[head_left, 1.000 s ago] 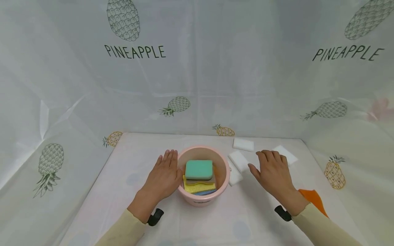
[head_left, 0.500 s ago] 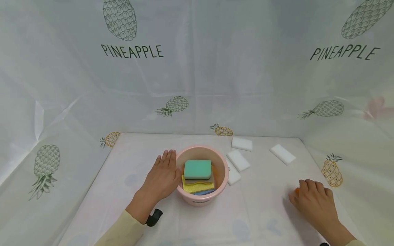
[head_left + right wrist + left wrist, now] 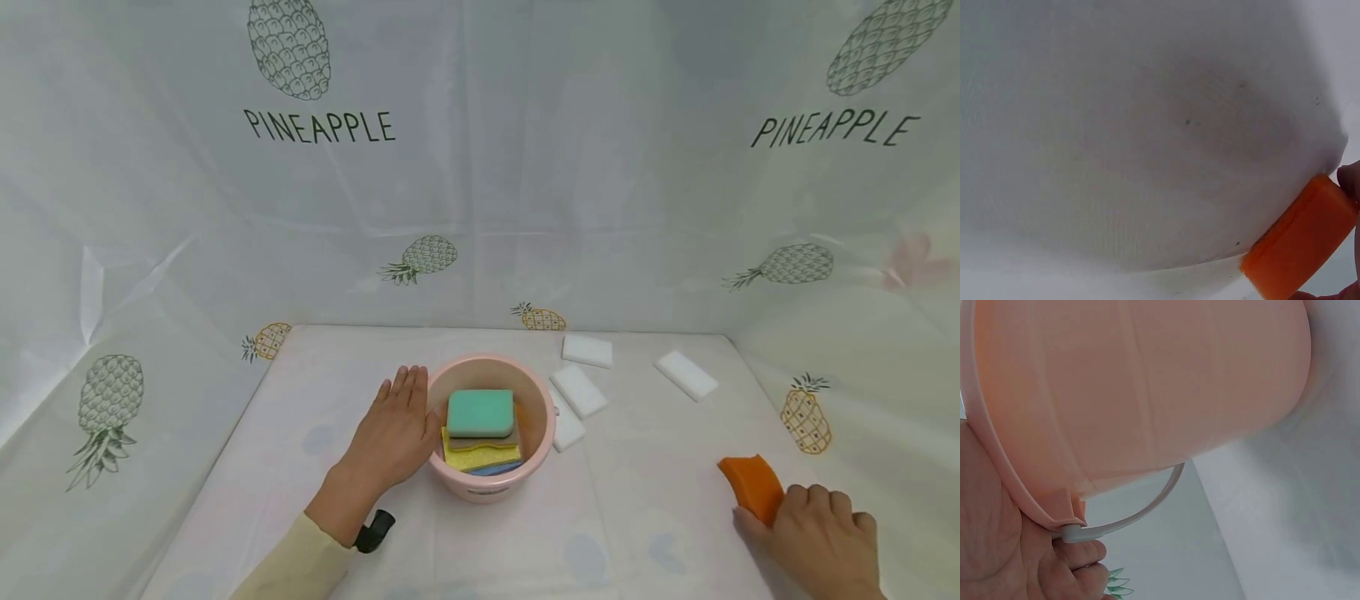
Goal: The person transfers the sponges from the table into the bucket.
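Observation:
My left hand lies against the left side of a pink bucket, its fingers straight in the head view. In the left wrist view the palm touches the bucket's rim beside the grey handle. Stacked inside the bucket are a green sponge on top, a yellow sponge and a blue edge below; the rest is hidden. At the right, my right hand pinches an orange sponge between thumb and fingers. The right wrist view has the orange sponge at its lower right corner.
White sponges lie right of the bucket: one at the back, one nearer, and one partly hidden. Another white sponge lies farther right. Pineapple-printed sheeting rises behind and beside the table.
My right hand has moved right and toward the front edge, and now grips the orange sponge, which earlier lay partly under the forearm. The left hand and bucket have stayed in place.

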A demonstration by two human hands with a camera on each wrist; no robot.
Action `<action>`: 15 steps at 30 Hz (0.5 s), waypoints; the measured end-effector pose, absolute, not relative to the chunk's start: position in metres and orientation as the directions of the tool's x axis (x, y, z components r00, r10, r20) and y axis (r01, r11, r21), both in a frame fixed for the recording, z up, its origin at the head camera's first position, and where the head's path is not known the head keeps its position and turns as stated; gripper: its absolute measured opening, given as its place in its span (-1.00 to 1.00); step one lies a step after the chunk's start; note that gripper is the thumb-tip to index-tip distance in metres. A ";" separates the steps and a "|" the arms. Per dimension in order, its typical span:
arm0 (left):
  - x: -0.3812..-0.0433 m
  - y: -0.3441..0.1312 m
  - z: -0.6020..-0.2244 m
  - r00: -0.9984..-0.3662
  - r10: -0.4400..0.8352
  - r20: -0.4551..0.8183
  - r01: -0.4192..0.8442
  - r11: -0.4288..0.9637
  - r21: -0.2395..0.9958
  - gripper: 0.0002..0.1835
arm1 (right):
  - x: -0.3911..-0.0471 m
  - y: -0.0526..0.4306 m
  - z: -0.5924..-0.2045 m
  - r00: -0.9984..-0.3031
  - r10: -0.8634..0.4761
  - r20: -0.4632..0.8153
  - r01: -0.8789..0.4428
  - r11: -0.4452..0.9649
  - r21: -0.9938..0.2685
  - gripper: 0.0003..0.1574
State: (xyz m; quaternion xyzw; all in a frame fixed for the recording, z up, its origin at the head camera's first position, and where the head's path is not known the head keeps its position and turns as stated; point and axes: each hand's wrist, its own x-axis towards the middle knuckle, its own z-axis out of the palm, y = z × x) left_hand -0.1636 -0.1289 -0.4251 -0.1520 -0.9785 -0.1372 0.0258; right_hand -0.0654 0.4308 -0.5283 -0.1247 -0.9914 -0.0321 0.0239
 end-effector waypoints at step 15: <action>-0.164 -0.131 -0.427 -0.960 0.270 0.072 0.279 0.921 0.272 -0.24 | -0.097 0.413 -0.530 -0.984 0.078 0.158 0.096 0.989 0.109 -0.19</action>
